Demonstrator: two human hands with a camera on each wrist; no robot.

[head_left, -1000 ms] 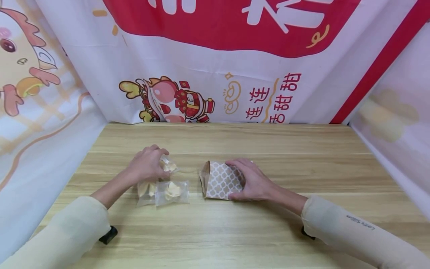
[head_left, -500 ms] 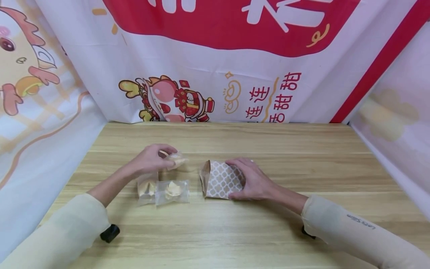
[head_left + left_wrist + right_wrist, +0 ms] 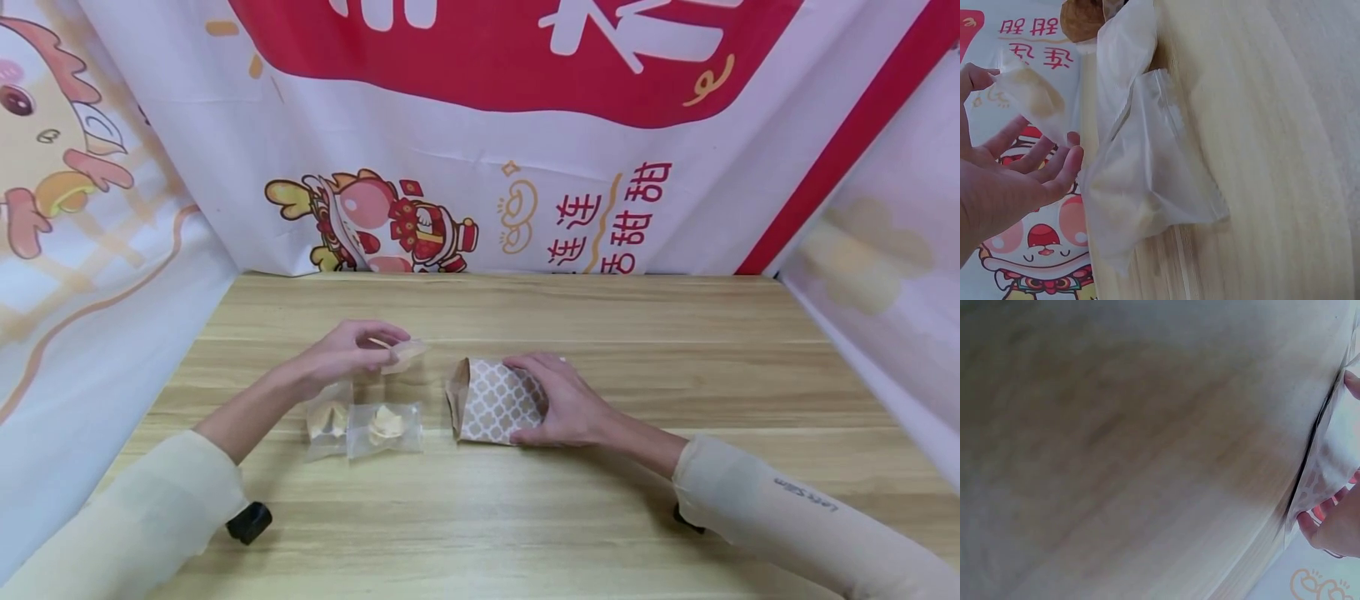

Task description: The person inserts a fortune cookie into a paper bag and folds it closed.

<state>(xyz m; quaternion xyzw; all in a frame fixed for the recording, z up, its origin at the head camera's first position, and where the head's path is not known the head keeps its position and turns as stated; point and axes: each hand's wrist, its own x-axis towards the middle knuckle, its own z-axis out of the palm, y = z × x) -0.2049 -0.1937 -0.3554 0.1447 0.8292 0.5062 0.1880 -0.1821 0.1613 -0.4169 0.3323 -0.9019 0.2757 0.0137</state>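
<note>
The left hand [image 3: 351, 352] is pinching a clear packet [image 3: 406, 357] between thumb and fingertips, and this packet is hanging above the worktop [image 3: 525, 533], on the far-edge side of two other packets. The right hand [image 3: 562, 406] is gripping a patterned paper bag [image 3: 497, 404], its thumb and fingers curving over opposite sides. The bag is lying about midway between the worktop's left and right edges, its mouth facing the left edge, and the right hand is covering its other end.

A left packet [image 3: 328, 419] and a right packet [image 3: 386, 425] are lying side by side between the bag and the worktop's left edge, their borders meeting; both are showing pale pieces inside. The right packet is sitting near the bag's mouth but apart from it. The left forearm is reaching in past the left packet, close to it.

A printed back cloth [image 3: 480, 125] is standing along the far edge, with a left cloth [image 3: 97, 250] and a right cloth [image 3: 877, 250] walling the side edges. A pale left sleeve [image 3: 161, 492] is crossing the left edge, a black object [image 3: 250, 522] showing beneath its cuff. A lettered right sleeve [image 3: 795, 508] is slanting in from the near right.
</note>
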